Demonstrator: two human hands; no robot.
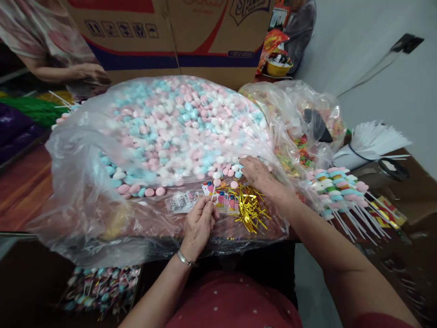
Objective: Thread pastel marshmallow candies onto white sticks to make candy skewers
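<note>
My left hand is closed around a thin white stick that points upward. A pink marshmallow sits at the stick's top. My right hand lies at the mouth of a big clear plastic bag, its fingers curled down among loose marshmallows; what is under the fingertips is hidden. Pink, blue and white marshmallows fill the bag. Below my right hand is a bunch of gold tinsel strips. Small printed clear packets lie beside my left hand.
Finished marshmallow skewers are piled at the right, near a bundle of white sticks. A second bag holds colourful candies. Behind stands a large carton. Another person's hand shows at upper left. A box of wrapped skewers sits below the table edge.
</note>
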